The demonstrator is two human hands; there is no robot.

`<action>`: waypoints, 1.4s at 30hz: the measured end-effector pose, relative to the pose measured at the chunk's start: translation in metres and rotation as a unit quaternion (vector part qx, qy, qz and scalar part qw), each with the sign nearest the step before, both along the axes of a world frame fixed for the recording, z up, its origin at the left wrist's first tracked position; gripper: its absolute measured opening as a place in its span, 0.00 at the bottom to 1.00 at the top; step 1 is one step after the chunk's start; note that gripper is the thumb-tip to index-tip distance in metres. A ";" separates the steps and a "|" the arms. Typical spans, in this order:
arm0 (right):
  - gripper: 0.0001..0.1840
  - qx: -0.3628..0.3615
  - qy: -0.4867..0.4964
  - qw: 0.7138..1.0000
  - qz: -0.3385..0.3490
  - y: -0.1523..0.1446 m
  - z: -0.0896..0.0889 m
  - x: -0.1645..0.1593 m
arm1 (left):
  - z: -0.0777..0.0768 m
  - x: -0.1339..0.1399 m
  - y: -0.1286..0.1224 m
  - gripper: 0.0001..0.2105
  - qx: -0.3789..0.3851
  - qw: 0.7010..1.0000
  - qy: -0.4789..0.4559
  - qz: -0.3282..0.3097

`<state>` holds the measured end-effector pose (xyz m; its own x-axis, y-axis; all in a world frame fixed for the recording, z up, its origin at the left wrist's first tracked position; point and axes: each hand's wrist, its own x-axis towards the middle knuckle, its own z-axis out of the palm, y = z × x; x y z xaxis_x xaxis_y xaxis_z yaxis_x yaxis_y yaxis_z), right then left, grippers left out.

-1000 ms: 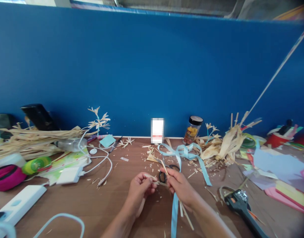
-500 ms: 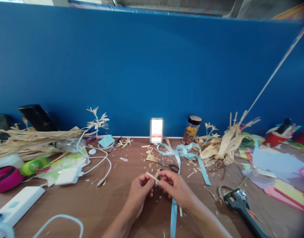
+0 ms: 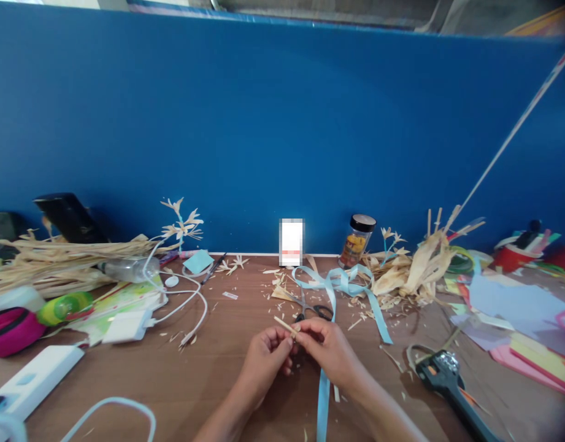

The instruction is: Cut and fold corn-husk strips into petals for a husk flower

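In the near middle of the scene, just above the worktop (image 3: 208, 380), a pale strip (image 3: 284, 324) is being held by two bare hands, its free end being pointed toward the far left. By the left hand (image 3: 267, 359), the strip is being pinched between thumb and fingers; by the right hand (image 3: 327, 345), its near right end is being pinched in the same way, and the two grips are being set close beside each other. Whether the fingertips are touching cannot be told.

Just beyond the right hand, dark-handled scissors (image 3: 306, 305) are lying on the worktop, pale scraps being strewn around them. A light blue ribbon (image 3: 323, 402) is being partly covered by the right hand, its near part being stretched toward the near edge and its far part being looped across the worktop.

At the far right of the ribbon, a dark-lidded jar (image 3: 356, 245) is being flanked by a heap of dry husks (image 3: 415, 276). Nearer on the right, a black glue gun (image 3: 448, 383) is lying aslant. On the left, a bundle of long husks (image 3: 70, 253), a white adapter (image 3: 126, 326) and a white power strip (image 3: 38, 380) are being supported. The far side is being closed off by a blue partition (image 3: 264, 123).
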<state>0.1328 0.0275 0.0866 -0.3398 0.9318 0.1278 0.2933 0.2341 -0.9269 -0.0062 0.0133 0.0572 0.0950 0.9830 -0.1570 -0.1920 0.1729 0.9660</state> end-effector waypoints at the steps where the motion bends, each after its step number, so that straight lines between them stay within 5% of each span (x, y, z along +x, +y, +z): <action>1: 0.10 -0.006 0.005 1.000 0.009 0.000 0.000 0.000 | 0.000 0.000 0.000 0.11 0.002 1.000 0.001 0.002; 17: 0.13 0.101 -0.142 0.982 -0.077 0.001 -0.004 0.002 | -0.001 -0.002 -0.002 0.10 0.019 0.999 0.045 -0.002; 23: 0.12 0.104 -0.156 0.964 -0.188 0.019 -0.002 0.031 | 0.002 -0.001 -0.005 0.10 0.009 1.000 0.012 0.003; 30: 0.19 -0.050 0.024 0.998 -0.003 0.005 -0.003 0.006 | 0.000 -0.002 0.000 0.10 -0.001 0.999 -0.020 0.048; 34: 0.10 -0.045 0.016 0.999 0.010 -0.001 -0.003 -0.004 | -0.002 -0.001 0.001 0.10 0.007 0.999 0.001 0.032; 42: 0.08 -0.001 -0.044 0.999 -0.017 -0.001 0.001 -0.001 | -0.004 0.000 -0.001 0.09 0.016 0.999 0.025 0.016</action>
<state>0.1316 0.0266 0.0874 -0.3170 0.9435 0.0964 0.3823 0.2201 -0.8974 -0.0058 0.0127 0.0528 0.0557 0.9900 -0.1299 -0.1486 0.1369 0.9794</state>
